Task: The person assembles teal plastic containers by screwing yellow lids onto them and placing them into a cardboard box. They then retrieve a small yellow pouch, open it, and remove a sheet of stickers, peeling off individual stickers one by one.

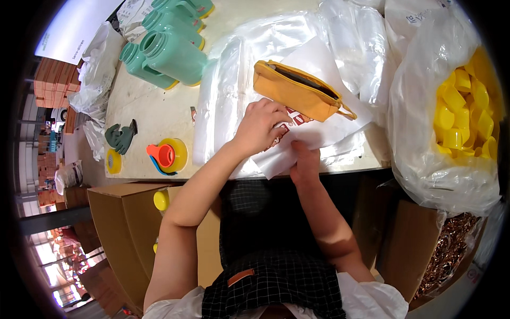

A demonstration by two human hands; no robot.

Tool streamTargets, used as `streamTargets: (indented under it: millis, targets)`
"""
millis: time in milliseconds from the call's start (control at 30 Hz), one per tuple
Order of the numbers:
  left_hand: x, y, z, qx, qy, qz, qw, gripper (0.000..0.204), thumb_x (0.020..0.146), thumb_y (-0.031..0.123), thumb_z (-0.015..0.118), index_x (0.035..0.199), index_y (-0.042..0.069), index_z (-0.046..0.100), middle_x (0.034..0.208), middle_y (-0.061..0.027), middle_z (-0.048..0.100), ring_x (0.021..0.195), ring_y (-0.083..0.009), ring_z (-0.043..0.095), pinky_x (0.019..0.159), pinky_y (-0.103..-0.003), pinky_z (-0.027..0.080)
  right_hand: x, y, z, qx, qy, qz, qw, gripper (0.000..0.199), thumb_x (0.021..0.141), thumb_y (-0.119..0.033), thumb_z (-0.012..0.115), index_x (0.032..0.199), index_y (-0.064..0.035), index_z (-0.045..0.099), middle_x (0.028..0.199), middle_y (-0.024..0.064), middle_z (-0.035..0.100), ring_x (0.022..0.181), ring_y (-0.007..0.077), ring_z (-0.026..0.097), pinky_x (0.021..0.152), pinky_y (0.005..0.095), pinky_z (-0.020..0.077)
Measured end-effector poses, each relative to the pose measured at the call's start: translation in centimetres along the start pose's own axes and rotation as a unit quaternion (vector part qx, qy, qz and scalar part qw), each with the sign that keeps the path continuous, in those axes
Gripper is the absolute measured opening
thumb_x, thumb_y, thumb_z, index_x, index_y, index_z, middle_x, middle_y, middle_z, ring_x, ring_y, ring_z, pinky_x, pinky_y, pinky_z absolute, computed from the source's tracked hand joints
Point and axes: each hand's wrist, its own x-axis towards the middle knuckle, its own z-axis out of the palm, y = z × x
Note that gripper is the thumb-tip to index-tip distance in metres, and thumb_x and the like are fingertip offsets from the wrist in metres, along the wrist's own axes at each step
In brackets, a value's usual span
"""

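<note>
Over the middle of the table, my left hand [260, 126] is curled, fingers bent over a sheet of red-and-white stickers [298, 118]. Its fingertips pinch at the sheet's printed part, partly hidden by the hand. My right hand [306, 162] grips the near edge of the white backing paper [329, 133], thumb on top and the other fingers mostly hidden beneath. Just beyond both hands, a mustard-yellow zip pouch [297, 91] lies with its zip undone, partly on the paper. Flat clear plastic bags [226, 101] are spread under the paper.
Several mint-green jugs [178, 56] with yellow bases stand far left. Nearer are dark green gloves [121, 138], a tape roll [180, 154] and an orange ring [166, 156]. At right hangs a clear bag of yellow caps [462, 114]. Cardboard boxes [125, 228] stand below the table's front edge.
</note>
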Motion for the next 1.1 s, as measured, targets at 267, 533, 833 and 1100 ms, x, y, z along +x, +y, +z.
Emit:
streamTargets:
  millis: [267,533,833,1100]
  targets:
    - [1.0,0.2,-0.5,0.013,-0.02,0.008,1.0,0.024,0.073,0.01,0.079,0.096,0.015,0.074,0.104,-0.0009,0.063,0.109,-0.0249,0.054,0.099,-0.04,0.037,0.0,-0.8,0.7,0.047,-0.001,0.042,0.998,0.052,0.084,0.006,0.051,0.135,-0.0011,0.049,0.126,0.0121,0.058,0.116,0.028,0.059,0.101,0.0433,0.0503]
    - [0.9,0.1,-0.2,0.015,0.014,0.036,0.999,0.018,0.072,0.008,0.078,0.088,0.014,0.072,0.1,0.0026,0.066,0.105,-0.023,0.056,0.098,-0.039,0.037,0.2,-0.9,0.8,0.085,0.016,0.052,0.995,0.049,0.082,0.004,0.049,0.13,0.0023,0.051,0.123,0.013,0.058,0.114,0.0286,0.059,0.099,0.0439,0.0507]
    - [-4.2,2.6,-1.3,0.091,0.098,0.085,0.987,0.016,0.072,0.005,0.075,0.084,0.012,0.068,0.1,-0.0009,0.066,0.099,-0.0256,0.058,0.093,-0.042,0.042,-1.4,-2.1,-0.4,0.026,0.028,0.092,0.995,0.033,0.09,-0.003,0.056,0.123,0.0009,0.052,0.12,0.0119,0.058,0.105,0.0259,0.061,0.09,0.042,0.054]
    - [-17.9,9.4,-4.8,0.023,0.27,-0.027,0.962,0.02,0.074,-0.005,0.073,0.088,0.007,0.065,0.096,-0.0077,0.068,0.091,-0.028,0.063,0.082,-0.039,0.049,-9.4,-4.9,-7.1,-0.271,-0.025,-0.16,0.949,0.011,0.094,-0.001,0.064,0.096,-0.0046,0.054,0.08,-0.0017,0.053,0.068,0.0048,0.048,0.063,0.0193,0.0419]
